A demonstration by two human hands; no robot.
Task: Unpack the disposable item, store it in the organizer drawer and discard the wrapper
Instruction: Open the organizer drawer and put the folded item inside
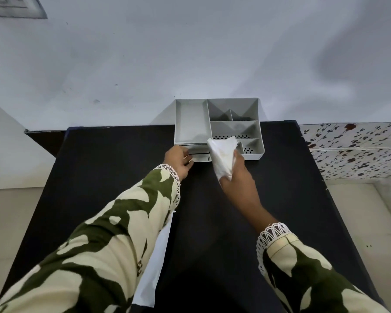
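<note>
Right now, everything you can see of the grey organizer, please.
The grey organizer looks like matte plastic and sits on the far edge of the black table, against the wall. Its open top is divided into one long left compartment and smaller right ones, two with perforated floors; those visible look empty. A shallow front drawer is slightly open, with the left hand at its front. The right hand holds a white folded item over the front edge.

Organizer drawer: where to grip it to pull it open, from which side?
Grip the drawer by its front lip, low on the organizer under the long left compartment. Come from the near side and pull toward the person; the front faces that way. The left hand is already there, while the right hand holds the white item.
</note>
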